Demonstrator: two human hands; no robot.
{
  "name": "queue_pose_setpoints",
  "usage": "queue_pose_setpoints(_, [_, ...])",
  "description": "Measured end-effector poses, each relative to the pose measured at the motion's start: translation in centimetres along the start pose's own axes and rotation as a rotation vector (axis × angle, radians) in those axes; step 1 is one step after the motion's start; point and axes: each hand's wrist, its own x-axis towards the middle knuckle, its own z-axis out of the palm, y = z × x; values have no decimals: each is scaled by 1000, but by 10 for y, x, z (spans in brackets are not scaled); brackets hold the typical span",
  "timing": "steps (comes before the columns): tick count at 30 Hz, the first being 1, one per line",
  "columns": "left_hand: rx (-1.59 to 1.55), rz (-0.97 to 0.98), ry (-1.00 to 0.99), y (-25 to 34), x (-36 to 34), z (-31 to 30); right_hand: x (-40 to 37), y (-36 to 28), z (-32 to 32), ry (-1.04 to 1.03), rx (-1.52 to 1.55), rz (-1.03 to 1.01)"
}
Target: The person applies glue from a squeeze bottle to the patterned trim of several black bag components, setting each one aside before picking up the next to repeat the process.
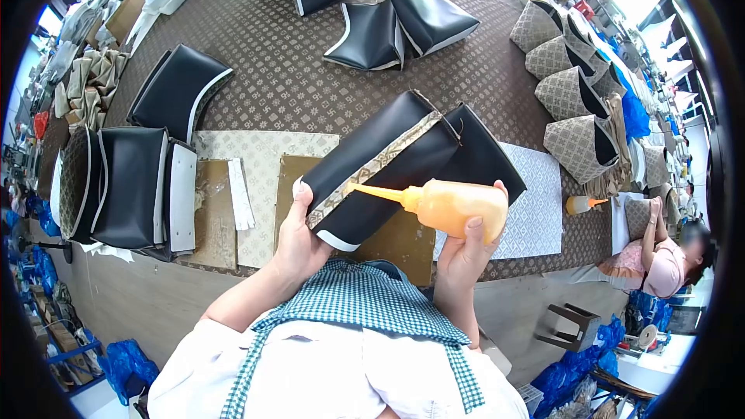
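My left hand (299,237) grips the lower left end of a black leather piece (388,147) with a patterned strip (380,161) running along it and a white edge at the bottom. In my right hand (466,252) is an orange glue bottle (464,208), tilted sideways, its long nozzle pointing left with the tip at the strip. Another black piece (485,154) lies behind the held one, to its right. Beneath them are brown boards (295,178) and a white patterned sheet (534,202).
Black pieces stand at the left (132,186) and lie at the back (372,35). Patterned pieces (578,143) line the right side, near a second glue bottle (578,205). A co-worker (660,268) is at the far right, by a dark stool (570,326).
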Motion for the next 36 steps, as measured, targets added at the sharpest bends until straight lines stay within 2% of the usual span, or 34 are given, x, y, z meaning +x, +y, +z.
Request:
queue_pose_setpoints(5, [28, 19, -8, -2, 3, 2, -1, -1, 1, 5, -45, -19])
queue_pose_setpoints(8, [21, 14, -12, -1, 2, 5, -6, 3, 0, -28, -12, 49])
queue_pose_setpoints(12, [39, 21, -12, 0, 0, 5, -6, -1, 7, 60, 81, 80])
queue_pose_setpoints(15, [32, 16, -18, -1, 1, 5, -4, 4, 1, 13, 23, 101])
queue_pose_setpoints(19, [7, 28, -59, 3, 3, 8, -3, 5, -7, -132, 78, 344])
queue_pose_setpoints(21, [-5, 50, -133, 8, 4, 8, -1, 3, -8, -86, 218, 405])
queue_pose_setpoints(22, [-51, 92, -93, 8, 12, 1, 1, 3, -8, -66, 289, 436])
queue_pose_setpoints(24, [-159, 144, -176, 22, 21, -1, 8, 2, -15, -46, 354, 391])
queue_pose_setpoints(25, [-281, 174, -283, 34, 28, -1, 11, -1, -19, -33, 364, 359])
queue_pose_setpoints(26, [-245, 309, -310, 46, 31, 0, 13, -4, -21, -12, 376, 322])
queue_pose_setpoints(27, [-166, 356, -360, 56, 35, 3, 15, -7, -23, 9, 386, 288])
queue_pose_setpoints(28, [96, 445, -337, 65, 51, -15, 18, -8, -28, 6, 424, 275])
queue_pose_setpoints(29, [534, 442, -233, 68, 67, -31, 20, -8, -35, 12, 442, 267])
queue_pose_setpoints(30, [1031, 345, -64, 72, 65, -29, 22, -8, -41, 16, 462, 257])
queue_pose_setpoints(31, [1389, 131, -219, 76, 60, -23, 24, -7, -46, 22, 484, 246])
queue_pose_setpoints(32, [1714, 83, -162, 70, 58, -19, 25, -6, -50, 53, 467, 225])
queue_pose_setpoints(35, [1389, 18, -47, 85, 81, -40, 25, -2, -60, 95, 441, 211])
queue_pose_setpoints(36, [1269, 45, 62, 90, 84, -35, 25, -2, -60, 101, 427, 203])
